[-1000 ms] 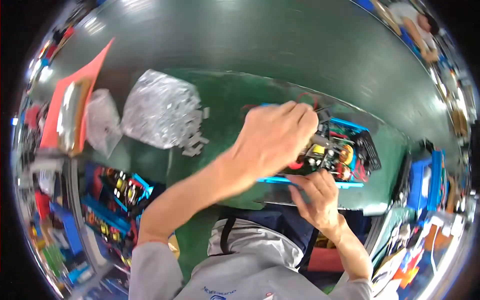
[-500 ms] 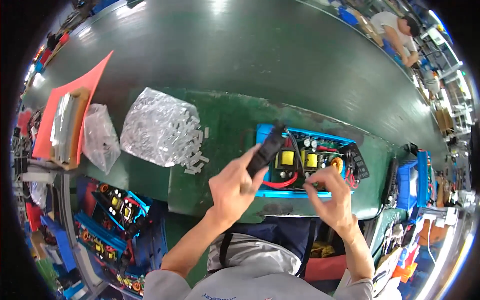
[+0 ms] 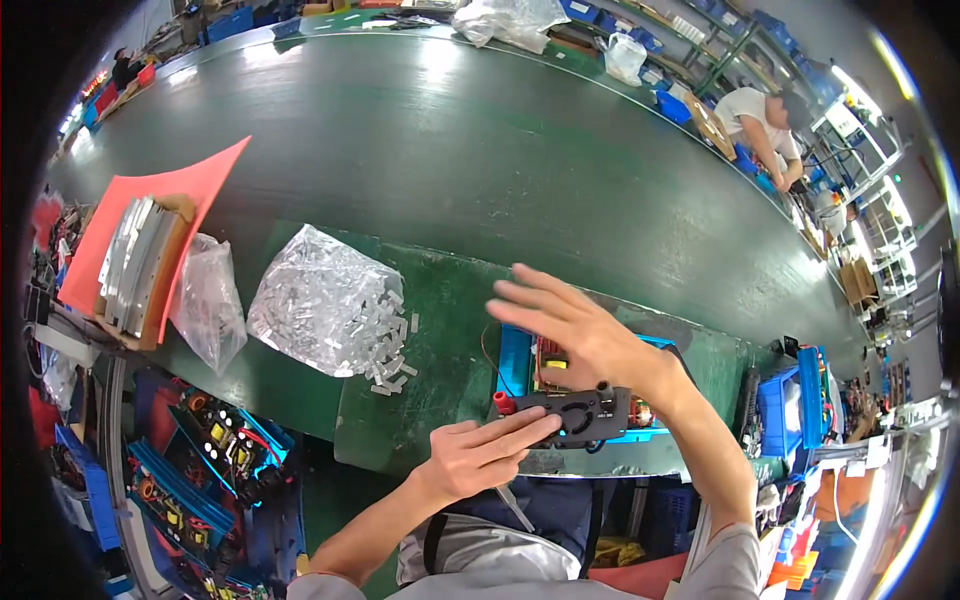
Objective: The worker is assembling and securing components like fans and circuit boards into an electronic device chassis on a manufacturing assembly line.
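Observation:
My left hand (image 3: 490, 452) grips a black end panel (image 3: 610, 412) with a round fan grille, a red terminal and a black terminal. Its fingers lie along the panel's face; the thumb is hidden. A slim grey metal piece (image 3: 515, 508) sticks out below that hand, its kind unclear. Above the panel hovers my right hand (image 3: 585, 335), fingers spread and holding nothing. Beneath both hands lies a blue metal housing (image 3: 514, 352) with a circuit board and yellow-wrapped transformers, mostly covered by the panel and my right hand.
Left of the housing, a clear plastic bag (image 3: 320, 300) spills small translucent pieces. Farther left stand another bag (image 3: 210, 305) and a box of metal strips (image 3: 135, 260) by a red sheet. A bin at lower left holds more blue units (image 3: 215, 435). A co-worker (image 3: 765, 125) sits far right.
My left hand has turned the black panel face up and brought it over the housing's near side. My right hand has risen from the housing's near edge, moved left and spread its fingers.

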{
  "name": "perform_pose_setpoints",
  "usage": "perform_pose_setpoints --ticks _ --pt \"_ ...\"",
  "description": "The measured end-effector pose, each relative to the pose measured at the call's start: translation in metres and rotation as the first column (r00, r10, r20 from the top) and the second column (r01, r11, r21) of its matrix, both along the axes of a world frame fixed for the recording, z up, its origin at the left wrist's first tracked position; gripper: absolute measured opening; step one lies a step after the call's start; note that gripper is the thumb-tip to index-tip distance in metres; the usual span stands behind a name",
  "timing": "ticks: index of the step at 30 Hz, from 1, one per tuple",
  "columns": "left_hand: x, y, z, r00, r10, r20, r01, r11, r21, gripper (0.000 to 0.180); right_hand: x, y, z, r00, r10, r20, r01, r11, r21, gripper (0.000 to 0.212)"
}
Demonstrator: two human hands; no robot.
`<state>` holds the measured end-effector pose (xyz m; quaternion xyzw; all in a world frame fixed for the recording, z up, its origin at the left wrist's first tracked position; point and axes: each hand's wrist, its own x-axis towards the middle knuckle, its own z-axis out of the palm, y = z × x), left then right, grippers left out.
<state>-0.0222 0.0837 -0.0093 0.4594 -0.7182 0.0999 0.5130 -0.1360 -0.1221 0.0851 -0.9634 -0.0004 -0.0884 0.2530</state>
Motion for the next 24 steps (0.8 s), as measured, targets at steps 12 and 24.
perform_pose_setpoints --ticks 12,24 --pt "-0.02 -0.002 -0.019 0.855 0.364 -0.369 -0.348 0.931 0.112 0.053 -0.02 -0.033 -0.018 0.997 -0.076 0.021 0.071 0.983 0.172 0.02" --pt "-0.013 -0.023 0.006 0.798 0.539 -0.269 -0.279 0.727 0.627 0.036 -0.11 0.029 -0.022 0.823 -0.533 0.196 0.542 0.84 0.008 0.033"
